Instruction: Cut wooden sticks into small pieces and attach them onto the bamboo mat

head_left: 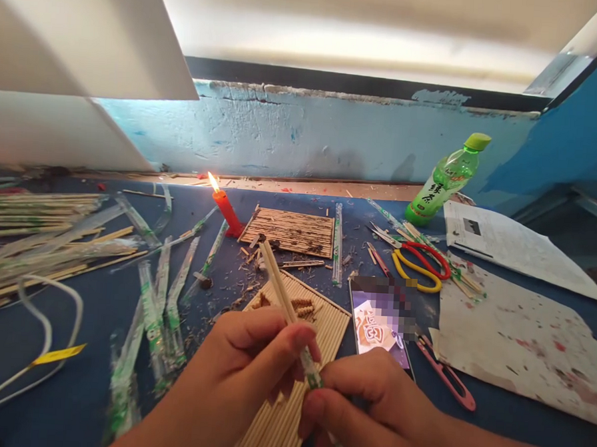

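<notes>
A pair of wooden chopsticks (278,276) slants up between my hands, its bare upper ends pointing toward the candle. My left hand (256,365) pinches the chopsticks along their middle. Lower down, my right hand (369,404) is closed around their clear-and-green plastic wrapper (311,372), and the lower end of the sticks shows below it. Under both hands lies a panel of sticks laid side by side (336,319), with short brown pieces on top. Behind it is a smaller stick panel (298,229), dark-spotted. A lit red candle (227,213) stands tilted at its left.
Plastic wrappers (158,316) and wrapped chopsticks (33,209) spread across the left, near a white cable (48,324). On the right are a phone (373,321), scissors (417,260), a pink-handled cutter (448,375), a green bottle (437,191), printed paper (520,242) and a stained sheet (522,348).
</notes>
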A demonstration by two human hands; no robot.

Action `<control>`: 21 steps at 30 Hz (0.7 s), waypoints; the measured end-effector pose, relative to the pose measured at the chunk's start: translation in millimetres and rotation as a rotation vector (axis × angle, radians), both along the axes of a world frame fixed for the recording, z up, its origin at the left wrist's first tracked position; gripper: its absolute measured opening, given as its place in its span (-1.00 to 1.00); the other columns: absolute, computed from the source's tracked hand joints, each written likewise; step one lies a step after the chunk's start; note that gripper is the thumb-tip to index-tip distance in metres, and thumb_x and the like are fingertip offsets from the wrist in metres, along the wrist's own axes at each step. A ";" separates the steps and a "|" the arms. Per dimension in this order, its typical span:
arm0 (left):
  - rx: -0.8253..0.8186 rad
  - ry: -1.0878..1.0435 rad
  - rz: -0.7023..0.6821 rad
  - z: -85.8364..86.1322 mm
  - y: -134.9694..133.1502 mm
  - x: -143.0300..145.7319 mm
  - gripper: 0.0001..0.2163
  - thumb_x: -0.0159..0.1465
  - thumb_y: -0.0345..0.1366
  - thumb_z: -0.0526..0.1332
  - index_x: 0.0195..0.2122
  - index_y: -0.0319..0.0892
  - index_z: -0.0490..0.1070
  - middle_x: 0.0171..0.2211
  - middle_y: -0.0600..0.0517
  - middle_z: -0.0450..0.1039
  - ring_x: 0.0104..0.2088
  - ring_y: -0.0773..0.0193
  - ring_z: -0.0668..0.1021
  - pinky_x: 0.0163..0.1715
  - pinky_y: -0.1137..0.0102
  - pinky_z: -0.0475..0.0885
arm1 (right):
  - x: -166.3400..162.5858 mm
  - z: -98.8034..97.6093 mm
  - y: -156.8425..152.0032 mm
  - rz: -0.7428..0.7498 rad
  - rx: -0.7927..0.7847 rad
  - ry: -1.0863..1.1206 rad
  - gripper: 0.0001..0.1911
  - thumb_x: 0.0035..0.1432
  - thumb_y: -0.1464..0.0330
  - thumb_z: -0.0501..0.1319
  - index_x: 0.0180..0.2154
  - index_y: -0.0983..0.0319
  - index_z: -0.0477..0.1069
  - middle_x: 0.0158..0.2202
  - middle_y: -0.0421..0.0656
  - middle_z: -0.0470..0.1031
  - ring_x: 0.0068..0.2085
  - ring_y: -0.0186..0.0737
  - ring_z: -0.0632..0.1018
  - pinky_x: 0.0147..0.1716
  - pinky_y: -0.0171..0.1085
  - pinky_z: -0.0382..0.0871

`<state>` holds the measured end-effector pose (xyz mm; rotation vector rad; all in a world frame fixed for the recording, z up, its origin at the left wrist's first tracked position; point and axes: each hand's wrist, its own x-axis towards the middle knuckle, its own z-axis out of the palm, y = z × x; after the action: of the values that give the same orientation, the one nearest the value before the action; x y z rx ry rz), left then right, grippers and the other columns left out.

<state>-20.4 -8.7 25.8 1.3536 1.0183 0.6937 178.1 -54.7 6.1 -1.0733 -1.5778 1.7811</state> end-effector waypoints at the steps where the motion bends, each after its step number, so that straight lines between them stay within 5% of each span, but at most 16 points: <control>1: 0.038 0.036 -0.019 0.9 -0.2 -1.0 -0.65 0.40 -0.09 0.20 -0.46 -0.16 0.54 -0.61 0.13 0.35 -0.59 0.39 0.37 -0.59 0.52 0.26 | 1.9 -0.1 1.7 -0.008 0.034 -0.020 -0.53 0.36 0.05 0.23 -0.39 0.29 0.56 -0.54 -0.18 0.48 -0.48 -0.33 0.49 -0.46 -0.40 0.34; 4: 0.113 0.137 -0.123 5.1 -1.7 -2.9 -0.63 0.43 -0.12 0.15 -0.50 -0.14 0.45 -0.57 0.14 0.32 -0.54 0.37 0.38 -0.51 0.51 0.30 | 10.8 2.6 11.7 -0.044 0.149 -0.053 -0.60 0.28 0.03 0.34 -0.25 0.26 0.63 -0.47 -0.18 0.51 -0.42 -0.30 0.48 -0.43 -0.36 0.34; 8: 0.013 0.201 -0.305 8.9 -7.1 0.6 -0.63 0.47 -0.06 0.09 -0.43 -0.11 0.44 -0.50 0.11 0.43 -0.47 0.31 0.46 -0.41 0.48 0.38 | 21.4 5.0 26.3 -0.231 0.091 0.109 -0.56 0.42 0.03 0.20 0.04 0.21 0.56 -0.45 -0.25 0.46 -0.52 -0.38 0.42 -0.51 -0.38 0.30; 21: 0.189 0.337 -0.339 -0.4 3.5 -10.0 -0.67 0.47 -0.06 0.11 -0.29 -0.08 0.56 -0.41 0.07 0.49 -0.43 0.27 0.45 -0.40 0.47 0.41 | 36.8 0.5 40.8 -0.433 0.030 0.228 -0.74 0.33 0.16 0.35 -0.18 0.17 0.75 -0.51 -0.19 0.56 -0.56 -0.40 0.41 -0.56 -0.37 0.24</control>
<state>-30.4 -5.2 25.4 1.7991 0.9664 0.3175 214.9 -13.9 6.6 -1.0585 -1.1308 1.5173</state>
